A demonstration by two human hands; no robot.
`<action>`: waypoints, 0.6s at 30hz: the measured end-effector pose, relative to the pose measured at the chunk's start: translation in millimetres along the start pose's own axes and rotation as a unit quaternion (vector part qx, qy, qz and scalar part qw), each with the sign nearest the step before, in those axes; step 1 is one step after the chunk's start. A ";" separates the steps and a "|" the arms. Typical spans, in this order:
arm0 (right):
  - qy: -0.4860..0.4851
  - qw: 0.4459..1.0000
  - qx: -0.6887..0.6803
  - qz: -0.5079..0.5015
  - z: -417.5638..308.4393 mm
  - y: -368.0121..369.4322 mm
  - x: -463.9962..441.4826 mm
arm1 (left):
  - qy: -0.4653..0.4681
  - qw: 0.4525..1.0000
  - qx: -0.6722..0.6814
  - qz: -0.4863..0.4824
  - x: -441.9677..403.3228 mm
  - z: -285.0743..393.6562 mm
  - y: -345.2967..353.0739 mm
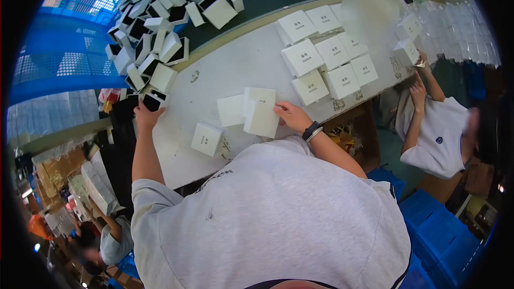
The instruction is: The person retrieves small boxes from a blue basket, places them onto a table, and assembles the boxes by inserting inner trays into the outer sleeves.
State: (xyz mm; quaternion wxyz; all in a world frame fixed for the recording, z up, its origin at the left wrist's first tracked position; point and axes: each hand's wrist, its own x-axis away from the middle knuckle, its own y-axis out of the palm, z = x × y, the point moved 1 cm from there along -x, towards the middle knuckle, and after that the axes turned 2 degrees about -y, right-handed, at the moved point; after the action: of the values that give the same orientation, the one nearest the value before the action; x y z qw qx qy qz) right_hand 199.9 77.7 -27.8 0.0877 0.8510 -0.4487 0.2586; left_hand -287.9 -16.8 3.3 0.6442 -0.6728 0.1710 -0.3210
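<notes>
From the middle of the head view, the person's right hand (294,116) was between two and three o'clock, thumb and fingers closed on the near-right edge of a white box (261,120). Whether that box rested on the worktop (182,144) or was slightly raised could not be told. A pale box (231,111) lay just beside it at ten o'clock, and a loose printed box (206,139) sat between eight and nine.

The left hand (147,112), at nine o'clock, had its thumb and fingers spread over an open box (155,96) with a dark inside; how firmly it gripped could not be told. That box lay against the low edge of a heap of open boxes (160,37), which ran up towards eleven. Its pieces leaned on one another at odd angles, so a pull at the bottom seemed likely to bring others sliding down.

Closed printed boxes (329,56) stood in close rows between one and two. A knock from the right arm could push those rows askew. Their near edge lay close to the worktop's rim, where a shove might tip one off. At two, a co-worker's hands (420,72) held another box (407,52); reaching there together could cause a bump.
</notes>
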 end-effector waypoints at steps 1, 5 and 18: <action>0.006 1.000 0.002 0.011 -4.4 -3.0 5.2 | -0.008 1.000 -0.007 0.018 2.8 6.3 -3.8; -0.138 0.977 0.123 0.101 -41.0 -9.8 25.1 | 0.187 0.954 0.073 0.222 50.8 54.2 -30.2; -0.194 0.968 0.022 -0.156 -84.0 12.9 63.9 | 0.484 0.853 0.190 0.051 236.2 158.2 -13.0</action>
State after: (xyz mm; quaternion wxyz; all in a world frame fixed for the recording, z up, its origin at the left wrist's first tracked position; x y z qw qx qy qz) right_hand 188.8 56.4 75.8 0.0191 0.9461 -0.3130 0.0813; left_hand -13.4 -47.7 71.7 0.6111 -0.2873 0.4302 -0.5991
